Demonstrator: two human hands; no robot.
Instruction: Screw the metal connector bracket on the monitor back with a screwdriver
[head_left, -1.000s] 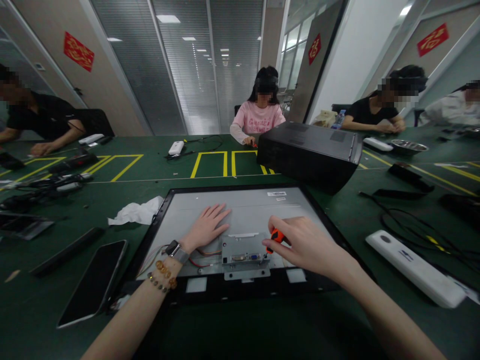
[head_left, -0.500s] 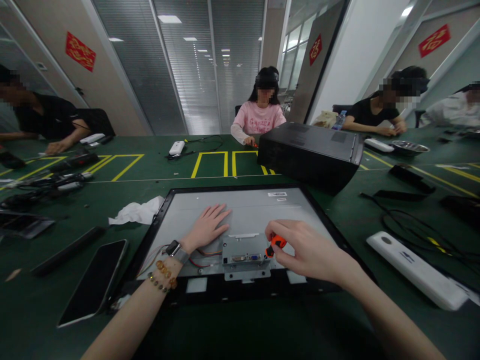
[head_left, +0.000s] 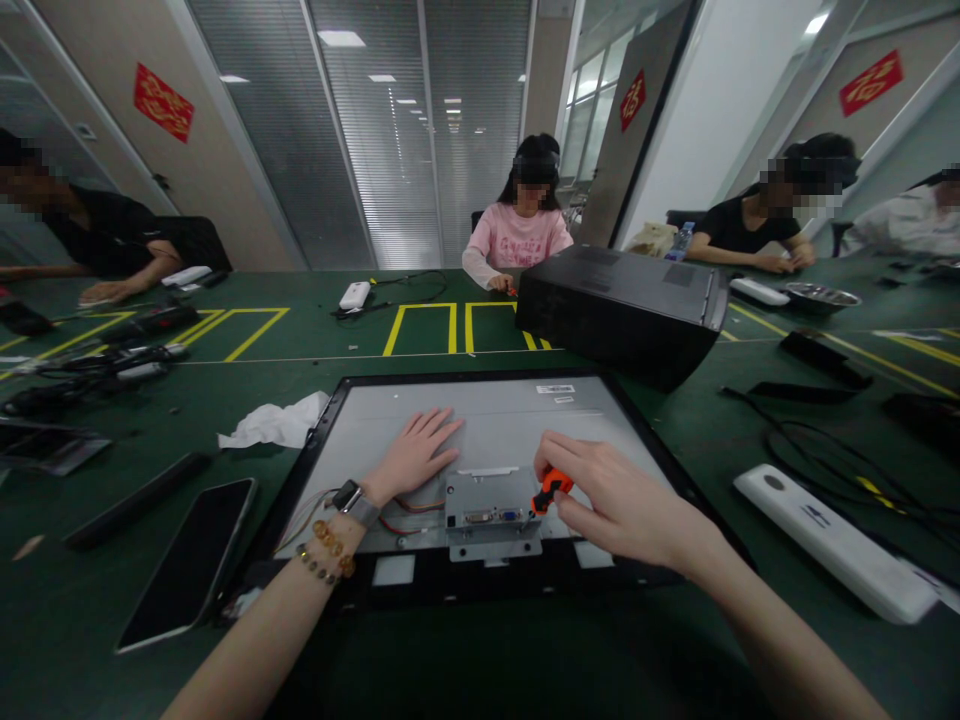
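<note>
A flat monitor panel (head_left: 495, 420) lies back side up on the green table, its grey metal back framed in black. My left hand (head_left: 417, 456) rests flat on that back with the fingers spread, holding nothing. Just right of it sits a metal bracket box (head_left: 480, 490) with video ports along its near side; thin wires run into its left. My right hand (head_left: 600, 500) is closed around an orange and black screwdriver (head_left: 553, 488). The tool tilts down toward the right end of the ports, where its tip is too small to make out clearly.
Beyond the panel stands a black casing (head_left: 622, 310). A phone (head_left: 187, 565), a dark strip (head_left: 135, 500) and a crumpled tissue (head_left: 277, 422) lie to the left. On the right are a white power bank (head_left: 832, 540) and black cables (head_left: 787, 440). Several people sit around the table.
My right hand and the screwdriver have shifted very slightly, with the fingers raised a little around the handle. My left hand stays in place.
</note>
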